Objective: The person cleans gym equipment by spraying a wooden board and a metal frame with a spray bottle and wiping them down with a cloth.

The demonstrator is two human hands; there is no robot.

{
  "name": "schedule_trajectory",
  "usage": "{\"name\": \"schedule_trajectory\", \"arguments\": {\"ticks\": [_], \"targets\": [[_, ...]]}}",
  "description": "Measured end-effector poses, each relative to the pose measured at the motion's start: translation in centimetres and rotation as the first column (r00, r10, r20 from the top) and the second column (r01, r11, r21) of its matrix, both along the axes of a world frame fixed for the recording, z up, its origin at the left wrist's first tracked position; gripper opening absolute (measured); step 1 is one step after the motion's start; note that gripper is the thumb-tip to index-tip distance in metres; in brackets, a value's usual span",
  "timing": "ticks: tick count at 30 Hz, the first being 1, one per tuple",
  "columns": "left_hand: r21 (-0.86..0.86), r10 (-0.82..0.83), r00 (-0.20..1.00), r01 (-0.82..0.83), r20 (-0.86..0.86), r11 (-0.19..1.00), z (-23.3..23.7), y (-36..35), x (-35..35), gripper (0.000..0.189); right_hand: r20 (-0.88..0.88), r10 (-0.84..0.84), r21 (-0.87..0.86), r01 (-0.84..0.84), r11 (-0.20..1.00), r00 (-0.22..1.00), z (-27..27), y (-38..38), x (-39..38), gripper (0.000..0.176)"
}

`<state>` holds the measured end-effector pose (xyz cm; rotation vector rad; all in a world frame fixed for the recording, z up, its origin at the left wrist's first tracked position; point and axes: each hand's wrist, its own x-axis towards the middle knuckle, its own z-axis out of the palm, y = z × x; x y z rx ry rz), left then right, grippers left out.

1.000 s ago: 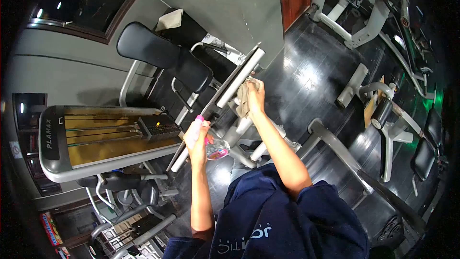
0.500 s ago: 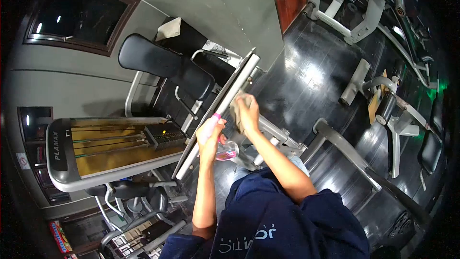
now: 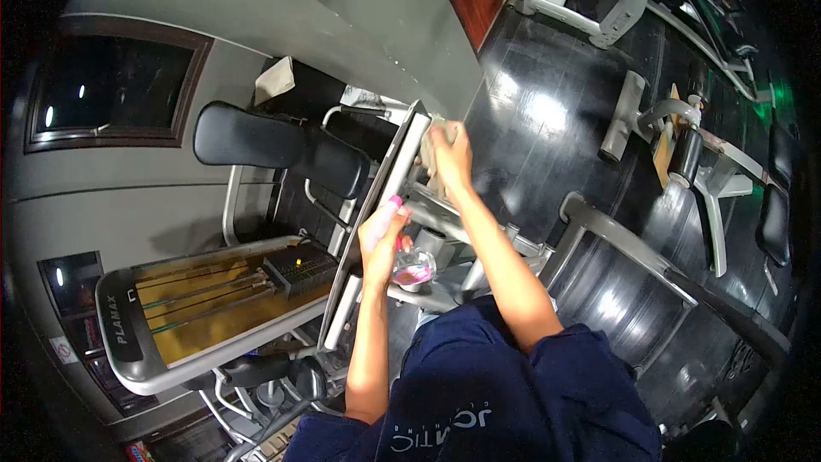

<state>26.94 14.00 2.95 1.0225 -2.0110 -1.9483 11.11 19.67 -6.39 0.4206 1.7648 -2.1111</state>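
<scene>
My left hand (image 3: 380, 239) is wrapped round a spray bottle (image 3: 414, 268) with a pink nozzle and a clear body; a pink label shows on it. In my right hand (image 3: 453, 154) is a beige cloth (image 3: 430, 151), bunched under the fingers. The cloth lies against the upper end of a long, light-coloured machine frame (image 3: 402, 162), which slants past both hands. My left hand sits beside that frame, lower down. Part of the cloth is hidden by my right hand.
To the left stands a weight-stack machine (image 3: 231, 308) marked PLAMAX, and above it a black padded seat (image 3: 248, 135). Another grey machine (image 3: 710, 171) stands at the right on the dark, shiny floor (image 3: 539, 111). A grey bar (image 3: 629, 244) crosses nearer my right side.
My right hand and the cloth have moved up along the frame. My left hand still grips the spray bottle, which shows more of its clear body. The whole view has shifted slightly.
</scene>
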Motion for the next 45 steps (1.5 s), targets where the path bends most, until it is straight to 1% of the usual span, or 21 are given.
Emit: {"name": "schedule_trajectory", "arguments": {"ticks": [1, 3, 5, 7, 8, 9, 11, 12, 14, 15, 16, 18, 19, 22, 26, 29, 31, 34, 38, 40, 45], "targets": [[0.009, 0.0, 1.0, 0.0, 0.002, 1.0, -0.3, -0.2, 0.0, 0.025, -0.026, 0.005, 0.028, -0.004, 1.0, 1.0, -1.9, -0.8, 1.2, 0.038], [0.01, -0.005, 1.0, 0.005, 0.006, 1.0, -0.3, -0.4, -0.2, 0.025, -0.078, 0.039, 0.077, -0.033, 0.996, 0.996, 0.2, 0.4, 2.6, 0.04], [-0.007, -0.024, 0.999, 0.024, 0.023, 1.0, -0.4, -0.7, -0.5, 0.025, -0.08, 0.036, 0.058, -0.031, 0.998, 0.996, -0.4, 0.3, 1.8, 0.039], [-0.001, -0.023, 1.0, 0.023, 0.022, 1.0, -0.2, -0.6, -1.0, 0.026, -0.023, 0.006, -0.073, -0.007, 0.997, 1.0, -0.8, 0.1, 0.0, 0.037], [-0.012, -0.025, 1.0, 0.026, 0.016, 1.0, -0.2, -0.6, -1.2, 0.026, -0.062, -0.02, 0.028, 0.022, 0.999, 0.998, -1.0, 0.1, -0.9, 0.034], [-0.022, -0.026, 1.0, 0.026, 0.009, 0.999, 0.0, -0.5, -1.5, 0.026, -0.019, -0.002, -0.006, 0.002, 1.0, 1.0, -0.6, 0.4, -1.9, 0.04], [-0.029, -0.019, 0.999, 0.021, 0.044, 0.999, 0.4, -0.3, -1.8, 0.028, -0.067, 0.008, 0.071, -0.003, 0.997, 0.998, -2.2, 0.0, -3.9, 0.044], [-0.023, -0.013, 1.0, 0.013, 0.027, 1.0, 0.2, -0.3, -1.8, 0.028, -0.156, 0.136, 0.112, -0.12, 0.986, 0.978, -1.9, 0.9, -4.7, 0.048], [-0.009, -0.006, 1.0, 0.006, 0.014, 1.0, 0.0, -0.4, -1.8, 0.028, -0.312, 0.339, 0.149, -0.306, 0.94, 0.888, -2.0, 2.2, -6.2, 0.037], [0.016, -0.029, 0.999, 0.029, 0.025, 0.999, -0.1, -0.7, -1.7, 0.023, -0.371, 0.45, 0.188, -0.409, 0.893, 0.812, 0.6, 3.7, -7.0, 0.034], [0.04, -0.051, 0.998, 0.05, 0.036, 0.998, -0.2, -0.8, -1.7, 0.018, -0.365, 0.453, 0.192, -0.411, 0.891, 0.813, 1.4, 4.6, -7.7, 0.034], [0.04, -0.054, 0.998, 0.052, 0.041, 0.998, -0.2, -0.6, -2.1, 0.017, -0.477, 0.623, 0.195, -0.616, 0.763, 0.62, 1.8, 5.4, -9.4, 0.027], [0.034, -0.057, 0.998, 0.055, 0.042, 0.998, -0.1, -0.5, -2.3, 0.015, -0.474, 0.626, 0.195, -0.619, 0.761, 0.619, 1.4, 5.3, -10.0, 0.027], [0.045, -0.03, 0.999, 0.029, 0.022, 0.999, 0.2, 0.0, -3.0, 0.014, -0.464, 0.712, 0.171, -0.735, 0.656, 0.527, 0.0, 4.5, -11.5, 0.028], [0.03, -0.045, 0.996, 0.043, 0.07, 0.999, 0.2, 0.1, -3.7, 0.015, -0.455, 0.723, 0.242, -0.71, 0.661, 0.519, -1.0, 4.3, -11.4, 0.028], [0.047, 0.001, 0.998, -0.004, 0.057, 0.999, 0.0, 0.4, -4.0, 0.015, -0.431, 0.727, 0.302, -0.674, 0.674, 0.534, -1.6, 4.2, -10.8, 0.027], [0.034, -0.014, 0.997, 0.012, 0.082, 0.999, 0.0, 0.3, -4.1, 0.015, -0.503, 0.629, 0.147, -0.658, 0.738, 0.593, -0.9, 4.6, -10.2, 0.029], [0.028, 0.014, 0.998, -0.015, 0.065, 0.999, -0.1, 0.4, -4.0, 0.016, -0.502, 0.569, 0.091, -0.615, 0.784, 0.651, 0.7, 5.1, -9.1, 0.027], [0.026, 0.004, 0.997, -0.007, 0.08, 1.0, 0.1, 0.6, -3.7, 0.015, -0.472, 0.549, 0.093, -0.58, 0.809, 0.689, -0.6, 4.9, -8.5, 0.028], [0.013, -0.006, 0.999, 0.005, 0.05, 1.0, -0.1, 0.6, -3.3, 0.014, -0.421, 0.621, 0.237, -0.581, 0.779, 0.661, -1.0, 4.8, -8.9, 0.028], [-0.015, -0.015, 1.0, 0.015, 0.018, 1.0, 0.9, 0.8, -1.2, 0.014, -0.268, 0.64, 0.327, -0.557, 0.764, 0.72, 0.6, 6.2, -7.1, 0.031]]}}
